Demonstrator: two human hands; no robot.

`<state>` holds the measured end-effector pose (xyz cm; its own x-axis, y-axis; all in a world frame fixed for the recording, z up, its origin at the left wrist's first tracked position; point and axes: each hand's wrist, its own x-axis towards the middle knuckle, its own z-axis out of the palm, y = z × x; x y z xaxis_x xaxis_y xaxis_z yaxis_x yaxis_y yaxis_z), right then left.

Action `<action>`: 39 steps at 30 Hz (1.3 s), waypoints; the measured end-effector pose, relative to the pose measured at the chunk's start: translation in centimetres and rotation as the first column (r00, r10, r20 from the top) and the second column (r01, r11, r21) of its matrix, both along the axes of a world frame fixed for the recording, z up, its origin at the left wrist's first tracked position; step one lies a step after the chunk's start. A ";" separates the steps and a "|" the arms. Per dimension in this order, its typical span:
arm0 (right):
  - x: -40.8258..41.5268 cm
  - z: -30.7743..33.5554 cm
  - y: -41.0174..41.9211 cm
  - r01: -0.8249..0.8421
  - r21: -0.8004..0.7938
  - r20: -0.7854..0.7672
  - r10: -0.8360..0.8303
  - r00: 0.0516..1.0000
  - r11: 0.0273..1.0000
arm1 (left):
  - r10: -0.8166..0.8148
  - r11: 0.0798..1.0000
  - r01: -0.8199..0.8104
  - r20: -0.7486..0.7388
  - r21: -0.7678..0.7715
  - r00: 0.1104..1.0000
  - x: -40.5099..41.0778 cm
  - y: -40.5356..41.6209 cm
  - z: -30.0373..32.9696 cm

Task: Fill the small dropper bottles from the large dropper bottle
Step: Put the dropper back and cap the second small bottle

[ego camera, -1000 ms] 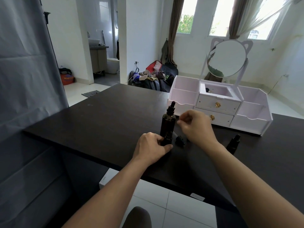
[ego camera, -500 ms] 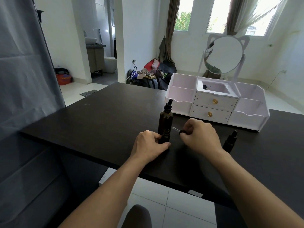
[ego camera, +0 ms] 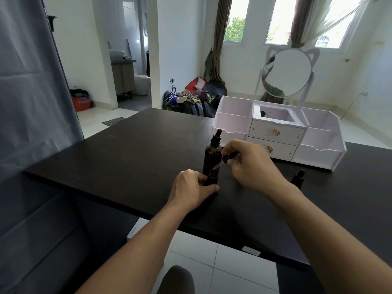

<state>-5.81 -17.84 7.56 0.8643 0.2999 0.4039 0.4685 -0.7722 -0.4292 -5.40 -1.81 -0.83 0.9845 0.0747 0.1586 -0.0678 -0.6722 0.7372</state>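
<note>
On the dark table (ego camera: 127, 158), the large dropper bottle (ego camera: 212, 154) stands capped. Just in front of it, the left hand (ego camera: 192, 190) grips a small dropper bottle (ego camera: 212, 177); above that, the right hand (ego camera: 252, 166) pinches a dropper (ego camera: 224, 160), tip angled at the small bottle's mouth.

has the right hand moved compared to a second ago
Yes. The right hand, pinching a dropper, dipped toward the table, then rose; the pipette tip now angles to the small bottle beside the large bottle.
</note>
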 end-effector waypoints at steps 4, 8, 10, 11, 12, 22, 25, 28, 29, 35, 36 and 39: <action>0.2 0.2 0.6 -0.019 -0.122 0.005 0.019 1.000 0.992 | -0.010 1.000 0.010 -0.008 0.000 1.000 -0.1 0.0 0.1; 0.3 0.0 1.6 -0.041 -0.228 -0.019 0.038 0.999 0.973 | -0.012 1.000 0.012 -0.009 0.012 1.000 -0.2 0.1 0.1; 0.3 -0.1 1.9 -0.049 -0.268 -0.056 0.035 0.998 0.962 | -0.010 1.000 0.010 -0.007 0.001 1.000 -0.2 0.1 0.1; 0.3 -0.1 2.0 -0.055 -0.283 -0.069 0.037 0.997 0.957 | -0.011 1.000 0.010 -0.008 -0.003 1.000 -0.3 0.1 0.1; 0.3 -0.1 2.1 -0.061 -0.294 -0.078 0.039 0.996 0.954 | -0.011 1.000 0.011 -0.011 -0.006 1.000 -0.3 0.1 0.1; 1.0 0.1 2.0 -0.086 -0.345 -0.132 0.043 0.990 0.935 | -0.016 1.000 0.016 -0.017 0.014 1.000 -0.4 0.0 0.3; 1.3 0.2 1.9 -0.094 -0.353 -0.134 0.049 0.990 0.931 | -0.017 1.000 0.017 -0.015 0.014 1.000 -0.4 0.0 0.3; 1.7 0.2 1.9 -0.077 -0.374 -0.120 0.034 0.992 0.924 | -0.021 0.999 0.021 -0.014 0.026 1.000 -0.4 -0.1 0.4; 1.8 0.1 2.0 -0.067 -0.382 -0.117 0.024 0.993 0.922 | -0.024 0.999 0.024 -0.016 0.026 1.000 -0.4 0.0 0.4; 1.7 0.5 1.5 -0.093 -0.357 -0.143 0.044 0.989 0.929 | -0.028 0.999 0.028 -0.011 0.020 1.000 -0.4 0.0 0.3; 1.6 0.5 1.4 -0.102 -0.354 -0.145 0.053 0.988 0.930 | -0.023 1.000 0.023 -0.008 0.020 1.000 -0.4 0.0 0.3; 1.7 0.3 1.4 -0.064 -0.369 -0.112 0.024 0.993 0.927 | -0.021 0.999 0.022 -0.004 0.024 1.000 -0.3 0.0 0.3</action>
<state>-4.14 -16.41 7.88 0.8776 0.4501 0.1652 0.4744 -0.8649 -0.1638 -5.74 -1.82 -0.58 0.9865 0.0496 0.1560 -0.0794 -0.6885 0.7209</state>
